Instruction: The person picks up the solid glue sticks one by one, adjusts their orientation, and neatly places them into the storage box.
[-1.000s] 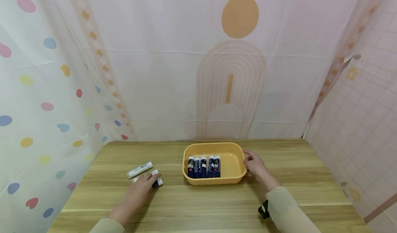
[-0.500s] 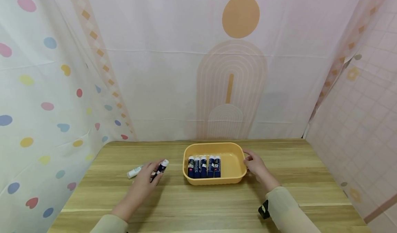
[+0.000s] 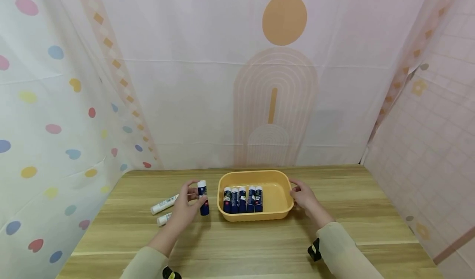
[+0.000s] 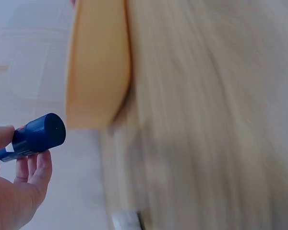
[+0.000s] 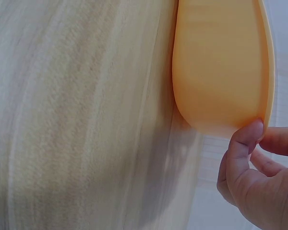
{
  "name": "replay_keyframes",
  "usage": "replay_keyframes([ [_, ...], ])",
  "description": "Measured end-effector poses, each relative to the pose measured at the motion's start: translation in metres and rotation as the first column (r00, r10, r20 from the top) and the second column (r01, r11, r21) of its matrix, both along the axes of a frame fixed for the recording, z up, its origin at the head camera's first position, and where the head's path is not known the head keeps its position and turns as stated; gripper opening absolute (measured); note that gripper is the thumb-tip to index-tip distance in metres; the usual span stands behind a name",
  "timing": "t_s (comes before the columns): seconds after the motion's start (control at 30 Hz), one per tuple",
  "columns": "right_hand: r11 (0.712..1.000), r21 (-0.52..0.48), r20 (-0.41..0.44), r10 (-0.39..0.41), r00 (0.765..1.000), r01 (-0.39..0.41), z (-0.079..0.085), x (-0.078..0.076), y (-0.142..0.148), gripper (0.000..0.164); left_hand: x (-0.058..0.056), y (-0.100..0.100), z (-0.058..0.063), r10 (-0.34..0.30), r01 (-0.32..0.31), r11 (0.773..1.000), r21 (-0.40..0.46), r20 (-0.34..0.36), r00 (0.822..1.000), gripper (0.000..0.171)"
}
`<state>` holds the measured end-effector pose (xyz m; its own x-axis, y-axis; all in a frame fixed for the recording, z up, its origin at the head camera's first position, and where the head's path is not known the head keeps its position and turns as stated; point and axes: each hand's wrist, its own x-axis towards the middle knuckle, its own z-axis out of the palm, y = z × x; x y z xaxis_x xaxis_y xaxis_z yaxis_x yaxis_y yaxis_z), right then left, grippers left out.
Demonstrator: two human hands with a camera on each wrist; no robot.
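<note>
In the head view my left hand (image 3: 184, 208) pinches a dark blue glue stick (image 3: 205, 209) with a white cap, held nearly upright just left of the yellow tray (image 3: 256, 217). The left wrist view shows the blue bottom end of this glue stick (image 4: 43, 133) between thumb and fingers. My right hand (image 3: 306, 197) grips the tray's right end; in the right wrist view, thumb and fingers pinch the tray's rim (image 5: 270, 72). Several blue glue sticks (image 3: 243, 200) with white caps lie side by side in the tray's left part.
Two white tubes lie on the wooden table (image 3: 237, 250) left of the tray: one farther back (image 3: 163, 205), one nearer (image 3: 163, 219) and partly hidden by the left hand. Patterned curtains (image 3: 185, 105) hang behind and on both sides of the table.
My left hand has picked up the blue glue stick beside the white tubes, moved right toward the tray and turned it upright. The right hand stays on the rim.
</note>
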<state>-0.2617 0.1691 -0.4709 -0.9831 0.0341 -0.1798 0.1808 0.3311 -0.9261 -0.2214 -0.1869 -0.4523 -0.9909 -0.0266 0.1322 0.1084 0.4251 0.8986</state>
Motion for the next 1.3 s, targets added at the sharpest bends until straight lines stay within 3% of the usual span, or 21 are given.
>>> replay_keyframes([
  [0.2,1.0,-0.01,0.002,-0.002,1.0,0.002,0.001,-0.001,-0.002,0.047,-0.011,0.028,0.006,-0.025,0.032,0.996,0.086,-0.075,0.997,0.053],
  [0.5,1.0,-0.015,-0.015,-0.005,1.0,0.005,-0.003,-0.003,-0.005,0.047,-0.023,0.078,0.003,-0.012,0.041,0.987,0.157,-0.178,0.984,0.05],
  [0.77,1.0,0.004,-0.018,-0.015,1.0,0.015,-0.003,-0.002,-0.004,0.047,-0.019,0.127,-0.006,-0.002,0.026,0.996,0.088,-0.26,0.966,0.045],
  [1.0,1.0,0.015,-0.022,-0.026,0.999,0.027,-0.004,-0.002,-0.004,0.048,-0.018,0.159,-0.021,-0.104,0.067,0.989,-0.134,-0.288,0.952,0.04],
  [1.1,1.0,0.006,-0.02,-0.025,1.0,0.025,-0.004,-0.001,-0.005,0.048,-0.018,0.167,-0.026,-0.124,0.07,0.976,-0.207,-0.264,0.957,0.039],
  [1.3,0.999,0.001,-0.015,-0.035,0.999,0.035,-0.005,-0.002,-0.006,0.047,-0.021,0.179,-0.027,-0.142,0.087,0.959,-0.27,-0.193,0.971,0.039],
])
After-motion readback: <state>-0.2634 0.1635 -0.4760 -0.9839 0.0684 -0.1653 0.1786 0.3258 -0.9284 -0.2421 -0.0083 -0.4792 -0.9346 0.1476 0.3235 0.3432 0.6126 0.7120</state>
